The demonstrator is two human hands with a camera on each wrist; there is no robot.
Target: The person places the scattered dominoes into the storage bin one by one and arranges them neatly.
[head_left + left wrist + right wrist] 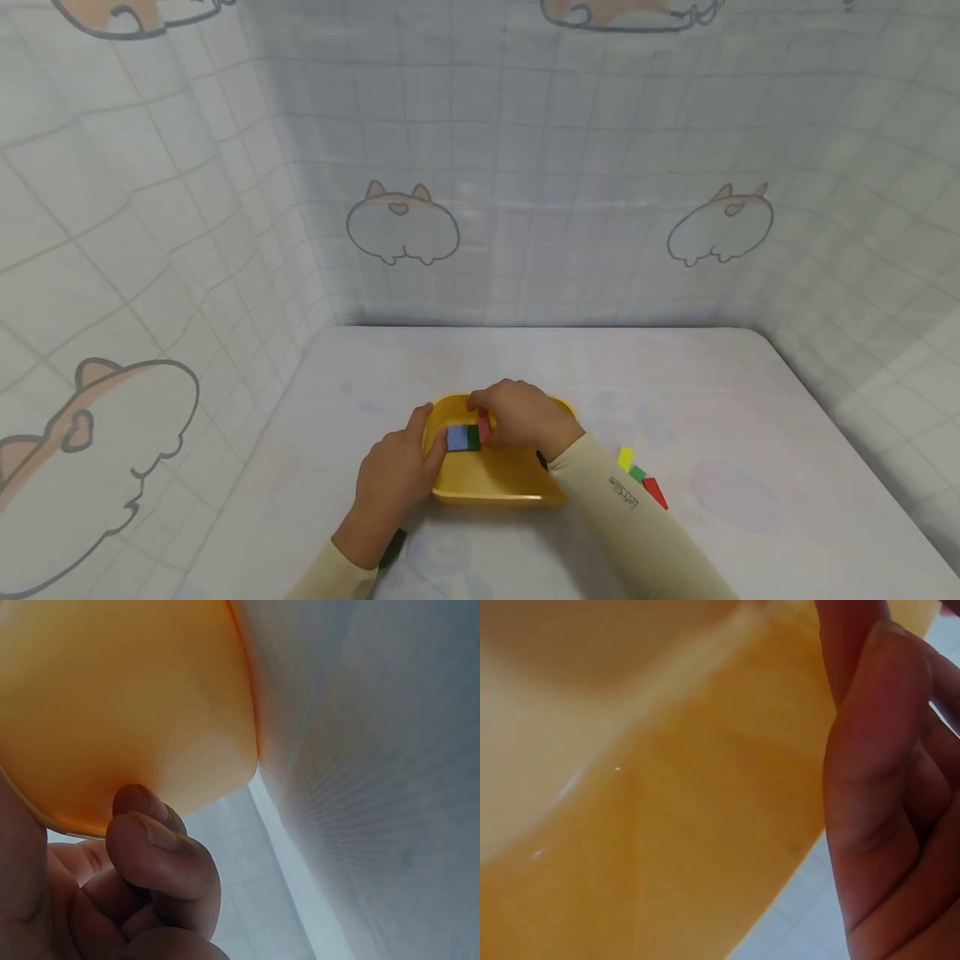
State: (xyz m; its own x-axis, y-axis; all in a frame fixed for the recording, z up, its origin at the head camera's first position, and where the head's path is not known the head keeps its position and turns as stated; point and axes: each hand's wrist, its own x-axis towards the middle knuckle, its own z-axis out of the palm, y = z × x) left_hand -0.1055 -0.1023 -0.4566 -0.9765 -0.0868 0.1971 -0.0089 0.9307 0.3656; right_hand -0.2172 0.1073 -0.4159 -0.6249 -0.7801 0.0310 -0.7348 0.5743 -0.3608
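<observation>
A yellow tray [495, 479] with raised sides stands on the table. At its left side my left hand [397, 467] grips the wall, thumb inside and fingers outside; the left wrist view shows the fingers curled against the tray's outer side [127, 697]. My right hand [521, 417] reaches into the tray and pinches a small red block [483, 427]. Just left of that block, a green block [473, 437] and a blue block [457, 438] lie side by side. In the right wrist view the red block cannot be made out, only fingers beside the tray wall [720, 810].
Right of the tray, near my right forearm, lie a yellow piece [626, 457], a green piece [637, 473] and a red piece [656, 492]. A pale cloth covers the table [720, 400]. Corgi-printed, gridded fabric [555, 225] rises at the back and both sides.
</observation>
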